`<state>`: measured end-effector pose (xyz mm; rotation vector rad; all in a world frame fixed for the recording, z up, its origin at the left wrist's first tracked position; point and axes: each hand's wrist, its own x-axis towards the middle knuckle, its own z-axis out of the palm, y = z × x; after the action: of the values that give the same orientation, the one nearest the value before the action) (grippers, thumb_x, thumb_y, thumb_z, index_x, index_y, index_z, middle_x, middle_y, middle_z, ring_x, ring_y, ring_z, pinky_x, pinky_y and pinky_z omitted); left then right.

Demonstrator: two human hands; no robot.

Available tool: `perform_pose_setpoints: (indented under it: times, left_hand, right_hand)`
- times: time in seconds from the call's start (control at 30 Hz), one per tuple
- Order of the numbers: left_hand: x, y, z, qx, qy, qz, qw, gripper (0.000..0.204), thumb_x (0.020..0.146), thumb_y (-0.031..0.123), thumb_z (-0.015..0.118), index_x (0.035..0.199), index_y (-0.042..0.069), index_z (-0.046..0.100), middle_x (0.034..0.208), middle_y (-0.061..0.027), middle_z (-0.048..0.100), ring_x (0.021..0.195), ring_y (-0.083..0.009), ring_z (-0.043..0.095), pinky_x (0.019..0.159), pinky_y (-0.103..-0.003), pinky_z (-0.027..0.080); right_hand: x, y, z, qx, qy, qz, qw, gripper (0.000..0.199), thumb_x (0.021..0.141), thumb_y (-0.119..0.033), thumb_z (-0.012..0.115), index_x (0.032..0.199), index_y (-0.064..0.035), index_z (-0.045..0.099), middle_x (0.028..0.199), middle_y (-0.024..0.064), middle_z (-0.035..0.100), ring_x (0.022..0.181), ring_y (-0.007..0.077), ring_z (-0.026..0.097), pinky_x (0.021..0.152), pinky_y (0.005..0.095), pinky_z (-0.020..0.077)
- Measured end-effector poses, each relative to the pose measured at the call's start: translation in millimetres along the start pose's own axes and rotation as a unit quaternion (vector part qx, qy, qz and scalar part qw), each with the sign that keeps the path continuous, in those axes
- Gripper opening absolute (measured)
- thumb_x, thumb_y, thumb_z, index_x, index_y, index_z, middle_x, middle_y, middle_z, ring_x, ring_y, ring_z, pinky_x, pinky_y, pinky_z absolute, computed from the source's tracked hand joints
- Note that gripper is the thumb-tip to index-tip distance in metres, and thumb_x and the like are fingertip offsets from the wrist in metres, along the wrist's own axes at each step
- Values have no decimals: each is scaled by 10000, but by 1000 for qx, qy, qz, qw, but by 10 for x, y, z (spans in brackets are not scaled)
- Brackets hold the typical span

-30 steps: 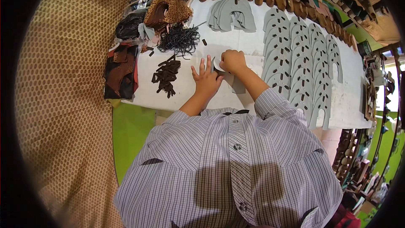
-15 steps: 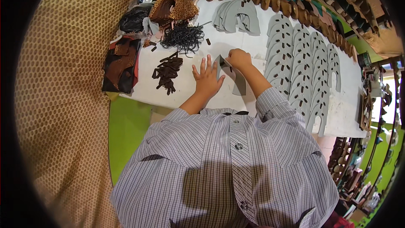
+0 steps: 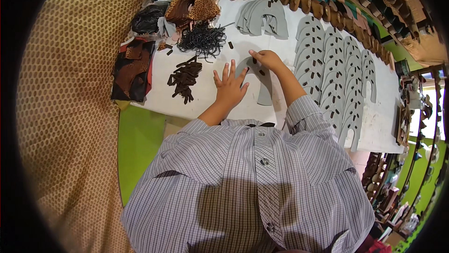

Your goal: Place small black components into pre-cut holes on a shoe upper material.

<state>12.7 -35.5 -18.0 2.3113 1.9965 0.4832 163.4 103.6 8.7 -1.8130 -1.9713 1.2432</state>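
Note:
A grey arch-shaped piece [image 3: 265,93], like a shoe upper, lies on the white table in front of me, with small dark strips on its curve. My left hand [image 3: 229,88] is flat over its left leg, fingers spread. Over the curve's top edge, my right hand [image 3: 266,59] has its fingers curled, and its thumb and fingertips meet at the piece's rim. The underside of that grip is hidden. Left of my left hand is a loose pile of dark brown strips [image 3: 185,80]. One more dark strip [image 3: 230,45] lies beyond it.
Overlapping rows of grey arch pieces [image 3: 333,61] cover the table's right side; another grey stack [image 3: 263,16] sits at the back. Far left are leopard-print pieces [image 3: 199,2], tangled black trim [image 3: 203,39] and a dark bundle [image 3: 133,73]. Brown shoe forms [image 3: 293,0] line the far edge.
The grey piece was bent up between my hands and now lies flatter, showing its strips. My right hand has turned, its thumb now pointing left. My left hand stays nearly in place.

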Motion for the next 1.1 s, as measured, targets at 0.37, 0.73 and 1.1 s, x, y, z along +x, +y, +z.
perform_pose_setpoints:
  times: [0.37, 0.73, 1.1]
  left_hand:
    - [27, 19, -3, -22, -11, 1, 1000, 474, 837, 385, 497, 1287, 238, 466, 1452, -177, 196, 1334, -350, 163, 991, -648, -15]
    - [32, 0, 50, -7, -22, -49, 999, 528, 822, 402, 513, 1314, 235, 419, 1449, -175, 204, 1333, -334, 176, 1009, -632, -3]
    - [33, 14, -22, -9, -27, -7, 1000, 485, 840, 396, 504, 1303, 262, 448, 1446, -176, 214, 1327, -343, 195, 1014, -629, 32]
  right_hand:
    - [-85, 158, 133, -154, 96, -77, 980, 357, 679, -389, 720, 871, -94, 659, 945, 79, 619, 880, 253, 598, 723, 376, 476]
    - [-349, 309, 160, -97, 266, -145, 948, 214, 764, -193, 629, 967, -122, 631, 1031, 73, 589, 941, 264, 559, 790, 384, 447]
    - [-965, 483, 324, -136, 270, -211, 929, 239, 756, -179, 612, 984, -119, 658, 1011, 70, 598, 916, 273, 558, 787, 401, 436]
